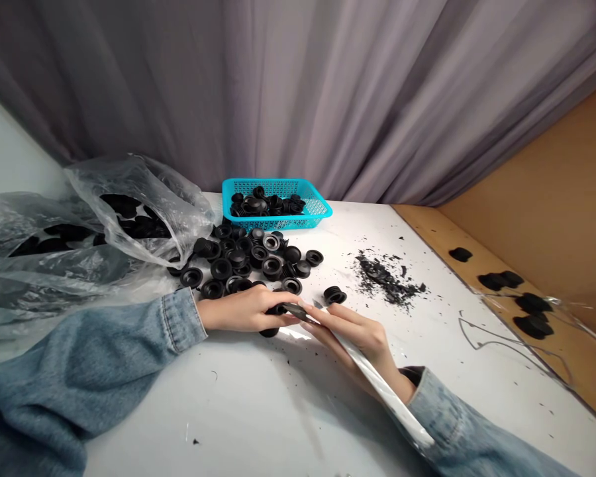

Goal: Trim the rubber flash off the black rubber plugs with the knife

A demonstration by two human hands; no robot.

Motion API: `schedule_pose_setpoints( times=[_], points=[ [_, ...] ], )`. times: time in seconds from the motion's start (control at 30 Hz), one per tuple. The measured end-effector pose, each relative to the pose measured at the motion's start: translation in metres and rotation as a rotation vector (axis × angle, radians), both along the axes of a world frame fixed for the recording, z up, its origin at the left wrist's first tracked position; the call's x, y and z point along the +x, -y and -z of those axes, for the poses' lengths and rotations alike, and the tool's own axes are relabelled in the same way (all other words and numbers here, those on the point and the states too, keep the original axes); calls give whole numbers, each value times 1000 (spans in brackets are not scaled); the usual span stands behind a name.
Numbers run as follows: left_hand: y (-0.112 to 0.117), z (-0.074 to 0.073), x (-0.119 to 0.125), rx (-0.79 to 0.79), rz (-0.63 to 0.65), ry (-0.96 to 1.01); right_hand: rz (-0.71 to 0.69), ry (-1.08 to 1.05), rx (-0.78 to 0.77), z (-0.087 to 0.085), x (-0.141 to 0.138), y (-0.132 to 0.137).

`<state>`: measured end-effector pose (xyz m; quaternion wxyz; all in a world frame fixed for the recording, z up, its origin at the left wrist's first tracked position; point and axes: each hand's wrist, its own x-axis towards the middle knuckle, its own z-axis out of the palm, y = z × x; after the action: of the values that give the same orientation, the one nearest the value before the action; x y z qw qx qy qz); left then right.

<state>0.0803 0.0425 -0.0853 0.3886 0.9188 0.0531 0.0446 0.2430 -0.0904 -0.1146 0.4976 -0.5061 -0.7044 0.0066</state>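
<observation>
My left hand [241, 309] is closed around a black ribbed plug [277, 309], which my fingers partly cover. My right hand [365, 338] grips a long, thin tool with a white, shiny handle [377, 384] that runs back under the wrist. Both hands' fingertips meet at a dark, flat piece [298, 311]; whether it is the tool's blade or part of the plug I cannot tell. Just beyond my left hand lies a heap of black plugs [238, 258], some upright and some on their sides. A single plug [334, 295] sits beyond my right fingers.
A blue perforated basket [322, 211] holding black plugs stands at the back. Clear plastic bags [179, 199] with black pieces lie on the left. Black shavings [387, 281] are piled right of centre. More black pieces [534, 324] and a bent wire [506, 344] lie at the right.
</observation>
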Motion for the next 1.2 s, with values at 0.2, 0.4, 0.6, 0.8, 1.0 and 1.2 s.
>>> schedule_pose_setpoints(
  times=[0.2, 0.4, 0.6, 0.8, 1.0, 1.2],
  points=[
    [4, 9, 1, 58, -98, 25, -61, 39, -97, -15, -3, 3],
    [8, 5, 2, 71, -133, 7, -51, 36, -100, -16, -2, 4],
    [11, 6, 4, 124, -161, -10, -46, 64, -124, -12, -1, 6],
    [13, 7, 4, 191, -213, -24, -31, 72, -126, -15, -3, 7],
    [14, 6, 5, 187, -228, -32, -5, 98, -57, -7, -5, 7],
    [15, 6, 6, 188, -245, -29, 45, 177, 16, 2, -5, 6]
  ],
)
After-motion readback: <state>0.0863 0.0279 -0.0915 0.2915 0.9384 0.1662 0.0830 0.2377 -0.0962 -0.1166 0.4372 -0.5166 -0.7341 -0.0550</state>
